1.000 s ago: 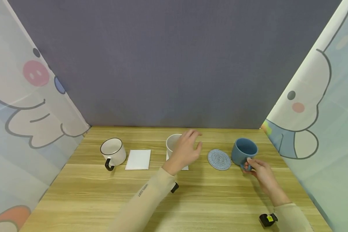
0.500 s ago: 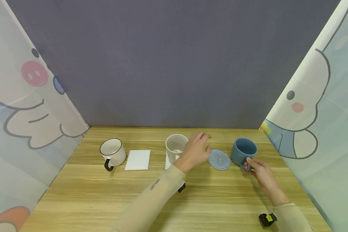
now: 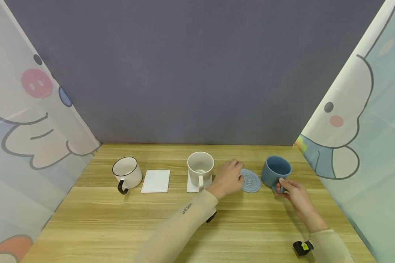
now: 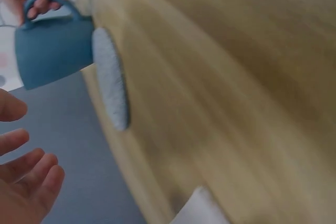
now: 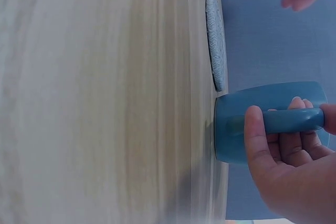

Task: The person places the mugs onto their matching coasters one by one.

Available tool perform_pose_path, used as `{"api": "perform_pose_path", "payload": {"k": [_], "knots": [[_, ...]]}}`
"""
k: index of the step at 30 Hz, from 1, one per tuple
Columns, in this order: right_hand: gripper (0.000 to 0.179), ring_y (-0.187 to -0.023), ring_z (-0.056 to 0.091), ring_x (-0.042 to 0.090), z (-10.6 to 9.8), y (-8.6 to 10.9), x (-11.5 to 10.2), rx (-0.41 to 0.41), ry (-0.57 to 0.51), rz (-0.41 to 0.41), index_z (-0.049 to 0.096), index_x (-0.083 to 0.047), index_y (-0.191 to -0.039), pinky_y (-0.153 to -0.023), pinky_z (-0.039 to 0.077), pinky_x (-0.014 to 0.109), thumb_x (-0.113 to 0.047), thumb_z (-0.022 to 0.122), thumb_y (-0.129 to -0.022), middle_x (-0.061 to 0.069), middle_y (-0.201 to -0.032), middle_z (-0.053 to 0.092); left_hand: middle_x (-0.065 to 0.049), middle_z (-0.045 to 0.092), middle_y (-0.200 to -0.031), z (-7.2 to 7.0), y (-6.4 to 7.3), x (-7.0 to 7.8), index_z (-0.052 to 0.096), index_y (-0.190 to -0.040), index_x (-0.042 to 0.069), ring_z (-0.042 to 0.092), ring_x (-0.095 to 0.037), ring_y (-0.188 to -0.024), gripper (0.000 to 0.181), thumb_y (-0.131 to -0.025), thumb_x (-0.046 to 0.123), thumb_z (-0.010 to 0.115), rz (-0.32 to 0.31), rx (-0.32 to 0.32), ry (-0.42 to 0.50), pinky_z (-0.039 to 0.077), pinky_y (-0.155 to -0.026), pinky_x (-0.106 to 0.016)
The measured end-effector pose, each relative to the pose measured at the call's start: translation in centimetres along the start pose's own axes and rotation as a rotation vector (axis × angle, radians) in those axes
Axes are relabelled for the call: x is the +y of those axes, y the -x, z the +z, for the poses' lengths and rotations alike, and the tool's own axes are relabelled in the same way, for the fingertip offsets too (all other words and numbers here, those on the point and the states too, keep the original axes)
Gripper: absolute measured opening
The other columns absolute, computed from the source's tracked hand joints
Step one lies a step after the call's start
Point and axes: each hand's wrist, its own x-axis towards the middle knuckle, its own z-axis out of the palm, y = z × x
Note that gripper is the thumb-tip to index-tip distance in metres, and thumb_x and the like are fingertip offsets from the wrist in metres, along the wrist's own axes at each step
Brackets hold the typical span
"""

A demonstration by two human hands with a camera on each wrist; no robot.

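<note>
Mat [image 3: 250, 180]: round, blue-grey, woven, flat on the surface [image 3: 102, 226]; its bare top shows, with nothing standing on it.
Blue mug [image 3: 276, 170]: upright on the surface, just to the right of the mat; whether their edges touch I cannot tell. Its handle faces the person, which seems to suit a grip from the near side.
Right hand [image 3: 296, 193]: at the near right of the mat, fingers curled round the blue mug's handle and pinching it, probably because that steadies the mug without covering its mouth.
Left hand [image 3: 228, 179]: raised by the mat's left edge, fingers spread and loosely bent, holding nothing; the wrist views show it apart from the mat.
White mug [image 3: 200, 164]: left of the mat, upright on the middle coaster [image 3: 192, 187], handle towards the person, likely for easy reach.
Left coaster [image 3: 155, 181]: square, white, bare, farther left of the mat.
Rimmed mug [image 3: 130, 173]: farthest left of the mat, upright on the surface, its black handle also turned to the near side.
Surface: pale striped wood, under and around the mat.
Room: plain grey wall [image 3: 197, 73] behind the mat; cartoon-printed left curtain [image 3: 19, 142] and right curtain [image 3: 378, 153] flank it.
</note>
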Motion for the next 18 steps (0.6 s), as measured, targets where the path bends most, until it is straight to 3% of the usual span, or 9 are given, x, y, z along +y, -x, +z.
{"api": "perform_pose_path", "payload": {"k": [12,18], "knots": [[0.041,-0.088,0.062,0.018,-0.1,-0.1,0.0,-0.006,0.008,0.011,0.061,0.009,-0.103,-0.082,0.059,0.034,-0.031,0.052,-0.108,0.005,-0.092,0.06,-0.005,0.062,-0.132,3.1,-0.6,-0.3,0.057,-0.142,0.008,0.056,-0.021,-0.123,0.047,-0.099,0.026,0.056,-0.066,-0.1,-0.033,0.043,-0.11,-0.033],[0.041,-0.087,0.061,0.017,-0.1,-0.1,0.1,-0.002,-0.004,0.005,0.061,0.01,-0.103,-0.081,0.059,0.035,-0.029,0.052,-0.108,0.005,-0.091,0.06,-0.002,0.062,-0.13,4.0,-0.8,-0.4,0.061,-0.136,0.011,0.057,-0.019,-0.119,0.041,-0.1,0.029,0.056,-0.06,-0.148,-0.047,0.049,-0.102,-0.032]]}}
